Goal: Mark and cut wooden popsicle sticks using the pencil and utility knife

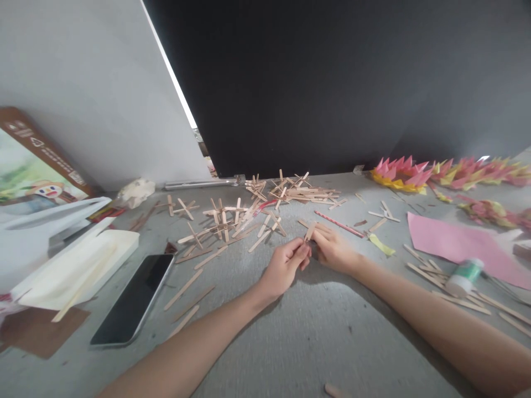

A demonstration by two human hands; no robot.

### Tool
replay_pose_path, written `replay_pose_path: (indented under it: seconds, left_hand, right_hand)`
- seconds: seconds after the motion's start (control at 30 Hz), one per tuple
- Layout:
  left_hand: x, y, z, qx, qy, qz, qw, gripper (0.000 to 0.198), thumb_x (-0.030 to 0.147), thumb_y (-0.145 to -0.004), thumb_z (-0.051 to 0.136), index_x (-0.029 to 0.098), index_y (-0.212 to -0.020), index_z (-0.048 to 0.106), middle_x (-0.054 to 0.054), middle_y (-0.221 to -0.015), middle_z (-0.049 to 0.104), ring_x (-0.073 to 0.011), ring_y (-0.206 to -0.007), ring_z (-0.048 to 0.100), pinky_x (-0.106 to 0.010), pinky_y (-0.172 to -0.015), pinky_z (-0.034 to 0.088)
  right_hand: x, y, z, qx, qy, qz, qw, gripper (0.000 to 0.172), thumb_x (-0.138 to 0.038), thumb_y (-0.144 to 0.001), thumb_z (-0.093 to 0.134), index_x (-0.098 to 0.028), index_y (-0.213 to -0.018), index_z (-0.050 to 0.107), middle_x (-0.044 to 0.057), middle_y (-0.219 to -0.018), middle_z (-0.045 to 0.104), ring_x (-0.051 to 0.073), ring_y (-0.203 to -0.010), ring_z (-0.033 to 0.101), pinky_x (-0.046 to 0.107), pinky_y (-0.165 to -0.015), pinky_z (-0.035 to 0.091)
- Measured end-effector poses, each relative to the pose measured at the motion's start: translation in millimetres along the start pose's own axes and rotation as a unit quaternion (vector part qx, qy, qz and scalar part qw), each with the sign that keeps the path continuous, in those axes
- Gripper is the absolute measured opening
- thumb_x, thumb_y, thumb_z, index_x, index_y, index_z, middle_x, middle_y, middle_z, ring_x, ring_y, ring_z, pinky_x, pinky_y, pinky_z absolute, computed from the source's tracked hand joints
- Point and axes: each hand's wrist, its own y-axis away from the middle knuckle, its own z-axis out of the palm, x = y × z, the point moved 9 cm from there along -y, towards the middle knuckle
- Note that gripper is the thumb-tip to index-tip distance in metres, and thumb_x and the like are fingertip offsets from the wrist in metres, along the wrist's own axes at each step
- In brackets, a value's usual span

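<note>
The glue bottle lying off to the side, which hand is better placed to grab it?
Probably the right. The glue bottle lies beside the right forearm, near the pink paper. The right hand and left hand both pinch the small stick piece; the left would have to cross over.

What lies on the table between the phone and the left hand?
In the head view, loose wooden sticks lie on the grey table between the phone and the left hand.

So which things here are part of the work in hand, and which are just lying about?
In use: left hand, right hand, stick held between them, stick crosses, glue bottle.
Lying about: phone, pink paper, paper flowers, box.
</note>
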Motion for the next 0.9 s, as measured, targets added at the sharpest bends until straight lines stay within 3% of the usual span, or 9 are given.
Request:
replay_pose_path:
  seconds: [0.33, 0.57, 0.9]
  left_hand:
    - [-1, -1, 1.4, -0.010, -0.022, -0.003, 1.000, 0.050, 0.063, -0.104, 0.047, 0.019, -0.079, 0.052, 0.003, -0.062, 0.050, -0.0121, -0.061, 0.044, -0.027, -0.065, 0.033]
    - [1, 0, 1.3, -0.008, -0.002, 0.008, 1.000, 0.050, 0.064, -0.104, 0.046, 0.020, -0.081, 0.051, 0.003, -0.064, 0.051, -0.0124, -0.061, 0.045, -0.027, -0.065, 0.034]
    - [-5, -1, -0.4, 0.001, -0.017, 0.003, 1.000, 0.051, 0.064, -0.104, 0.046, 0.019, -0.079, 0.051, 0.002, -0.067, 0.050, -0.0120, -0.062, 0.044, -0.027, -0.063, 0.033]
  right_hand:
    - [-12, -6, -7, 0.004, 0.051, -0.048, 0.998, 0.028, 0.003, -0.082, 0.046, -0.024, -0.090, 0.046, 0.005, -0.082, 0.056, 0.024, -0.081, 0.052, 0.034, -0.071, 0.042]
    - [-8, -4, -6, 0.020, 0.024, -0.027, 0.999, 0.032, 0.004, -0.078, 0.045, -0.025, -0.091, 0.045, 0.004, -0.083, 0.056, 0.023, -0.079, 0.051, 0.033, -0.070, 0.043]
    - [-4, -3, -3, -0.005, 0.025, -0.012, 1.000, 0.032, 0.004, -0.080, 0.046, -0.024, -0.095, 0.049, 0.006, -0.089, 0.060, 0.025, -0.087, 0.057, 0.035, -0.078, 0.048]
